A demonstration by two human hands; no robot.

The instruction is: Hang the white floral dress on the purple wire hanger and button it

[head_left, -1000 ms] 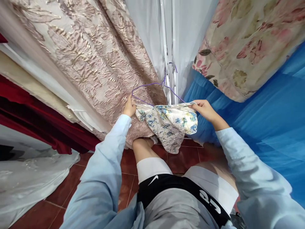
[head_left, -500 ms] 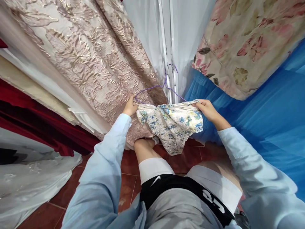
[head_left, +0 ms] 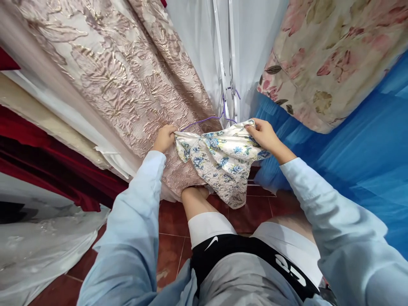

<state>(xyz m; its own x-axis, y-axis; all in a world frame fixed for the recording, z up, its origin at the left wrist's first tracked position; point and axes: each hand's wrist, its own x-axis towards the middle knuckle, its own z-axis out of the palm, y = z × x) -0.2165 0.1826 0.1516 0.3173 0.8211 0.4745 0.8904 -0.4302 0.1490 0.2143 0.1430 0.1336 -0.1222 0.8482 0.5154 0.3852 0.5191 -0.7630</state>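
Between my hands a white garment with blue and yellow flowers [head_left: 223, 157] is stretched by its top edge, its lower part hanging to a point. My left hand [head_left: 165, 138] pinches its left top corner. On the other side my right hand [head_left: 264, 135] grips the right top corner, thumb in front. A purple hanger [head_left: 223, 111] sits behind the cloth's top edge, its hook at a white metal rack post [head_left: 232, 63]. The cloth hides most of the hanger's lower part.
Pink brocade fabric [head_left: 134, 80] hangs left, beside dark red cloth [head_left: 41, 157]. On the right hang a floral cream garment [head_left: 334, 63] and blue tulle [head_left: 360, 153]. White sheer fabric [head_left: 38, 250] reaches the red tile floor [head_left: 172, 250] at lower left.
Both hands have moved up and left with the garment, the right one further. Its right top corner now sits higher and covers more of the hanger's right arm.
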